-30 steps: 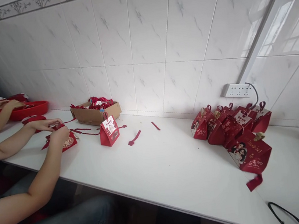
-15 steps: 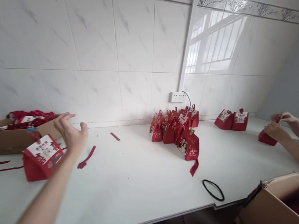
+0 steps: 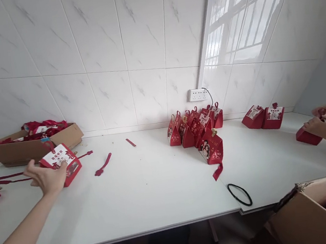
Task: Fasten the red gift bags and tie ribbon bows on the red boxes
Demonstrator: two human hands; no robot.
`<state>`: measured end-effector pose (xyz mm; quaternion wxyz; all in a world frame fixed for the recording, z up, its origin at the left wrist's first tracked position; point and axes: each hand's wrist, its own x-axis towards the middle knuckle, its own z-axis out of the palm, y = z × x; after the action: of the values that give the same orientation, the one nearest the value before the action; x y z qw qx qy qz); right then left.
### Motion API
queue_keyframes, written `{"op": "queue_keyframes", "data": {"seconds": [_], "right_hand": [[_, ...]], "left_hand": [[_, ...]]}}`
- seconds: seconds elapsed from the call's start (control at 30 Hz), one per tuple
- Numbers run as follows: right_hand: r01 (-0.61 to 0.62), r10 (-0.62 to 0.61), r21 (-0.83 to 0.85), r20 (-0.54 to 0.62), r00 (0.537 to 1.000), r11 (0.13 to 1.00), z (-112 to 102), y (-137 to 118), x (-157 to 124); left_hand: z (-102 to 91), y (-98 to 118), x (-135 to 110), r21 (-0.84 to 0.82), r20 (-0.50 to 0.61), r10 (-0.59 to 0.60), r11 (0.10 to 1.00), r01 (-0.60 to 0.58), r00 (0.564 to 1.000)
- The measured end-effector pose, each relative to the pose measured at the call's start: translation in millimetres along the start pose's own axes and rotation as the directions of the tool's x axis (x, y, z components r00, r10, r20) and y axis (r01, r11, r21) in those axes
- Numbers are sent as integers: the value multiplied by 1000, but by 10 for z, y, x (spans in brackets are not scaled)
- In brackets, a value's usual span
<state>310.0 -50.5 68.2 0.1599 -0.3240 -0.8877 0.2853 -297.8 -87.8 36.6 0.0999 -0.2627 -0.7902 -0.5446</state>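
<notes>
Red is blazing from the box [image 3: 74,172] before the tray, with maroon characters standing out on its white label [image 3: 55,153]! The tray [image 3: 16,154] is showing plain brown. Over here, gold print is shining on another red box [image 3: 215,147]. White tiles [image 3: 96,38] are flaunting grey veins, the table [image 3: 162,203] is gleaming white, and 1 loop [image 3: 249,198] is going solid black!

At four o'clock, on the foremost red, wedge-shaped paper box [image 3: 211,149], we read 大喜的日子 in pale characters; the same line seems to stand on the narrow red paper box [image 3: 174,135] nearer five o'clock. White rectangular labels [image 3: 57,155] on the red, tent-shaped paper box [image 3: 74,171] at nine o'clock and the two red, slope-sided paper boxes [image 3: 272,123] at three carry characters too small for us to read.
</notes>
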Motion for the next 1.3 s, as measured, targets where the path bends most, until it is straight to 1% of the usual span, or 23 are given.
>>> {"op": "queue_keyframes", "data": {"seconds": [0.07, 0.1, 0.17, 0.2, 0.3, 0.37, 0.4, 0.43, 0.47, 0.5, 0.53, 0.57, 0.6, 0.63, 0.73, 0.83, 0.93, 1.0, 1.07, 1.13, 1.17, 1.23, 1.3], "right_hand": [[19, -20, 36, 24, 1000, 999, 330, -118, 260], [30, -32, 53, 30, 999, 998, 492, -190, 397], [59, -63, 97, 42, 997, 993, 812, -369, 633], [44, -53, 175, 48, 997, 984, 967, -474, 715], [81, -94, 230, 46, 994, 970, 1359, -772, 817], [100, -110, 262, 24, 994, 960, 1487, -875, 870], [101, -98, 289, -26, 995, 952, 1499, -880, 931], [107, -62, 344, -140, 988, 933, 1480, -850, 1025], [112, 4, 392, -282, 960, 913, 1438, -788, 1153], [125, 78, 427, -427, 901, 896, 1384, -700, 1307], [147, 124, 439, -530, 839, 886, 1330, -594, 1474], [164, 151, 434, -604, 783, 886, 1285, -479, 1640], [175, 152, 420, -638, 754, 891, 1256, -365, 1789], [176, 155, 422, -640, 752, 889, 1246, -261, 1912], [125, 193, 485, -553, 810, 866, 1324, -62, 2076], [82, 223, 485, -539, 812, 871, 1445, -29, 2015], [52, 219, 440, -544, 810, 897, 1477, -41, 1917], [78, 178, 378, -596, 783, 923, 1452, -34, 1879], [179, 45, 240, -706, 707, 954, 1414, -32, 1855], [283, -110, 92, -776, 621, 955, 1376, -59, 1829], [313, -161, 46, -783, 601, 949, 1359, -87, 1814], [319, -187, 19, -778, 600, 947, 1329, -160, 1784], [302, -172, 23, -781, 601, 953, 1308, -228, 1761]], "left_hand": [[19, -16, 34, -88, -49, -71, 994, 66, 996], [24, -11, 36, -115, -55, -70, 991, 63, 996], [43, 39, -14, -180, -58, -15, 984, 5, 998], [65, 87, -72, -226, -63, 22, 974, -35, 998], [213, 332, -388, -383, -78, 128, 912, -148, 989], [386, 554, -700, -500, -15, 194, 848, -175, 981], [491, 667, -873, -556, 54, 243, 813, -173, 969], [604, 773, -1050, -609, 131, 296, 777, -159, 946], [722, 864, -1223, -655, 207, 346, 744, -133, 915], [838, 934, -1387, -694, 277, 391, 713, -99, 878], [946, 980, -1537, -726, 344, 435, 685, -58, 832], [1043, 999, -1669, -747, 403, 474, 664, -17, 783], [1123, 994, -1781, -759, 453, 503, 650, 23, 736], [1184, 969, -1870, -766, 489, 523, 640, 57, 698], [1262, 838, -2010, -768, 556, 551, 627, 131, 623], [1240, 747, -2026, -746, 611, 556, 643, 173, 564], [1214, 748, -2025, -728, 641, 558, 661, 184, 527], [1214, 766, -2042, -721, 650, 558, 668, 186, 516], [1215, 776, -2071, -722, 645, 564, 671, 169, 516], [1197, 777, -2098, -732, 625, 588, 670, 124, 513], [1179, 780, -2105, -735, 616, 603, 671, 95, 507], [1121, 802, -2092, -731, 611, 626, 681, 42, 485], [1041, 868, -2041, -702, 643, 635, 712, -2, 427]]}}
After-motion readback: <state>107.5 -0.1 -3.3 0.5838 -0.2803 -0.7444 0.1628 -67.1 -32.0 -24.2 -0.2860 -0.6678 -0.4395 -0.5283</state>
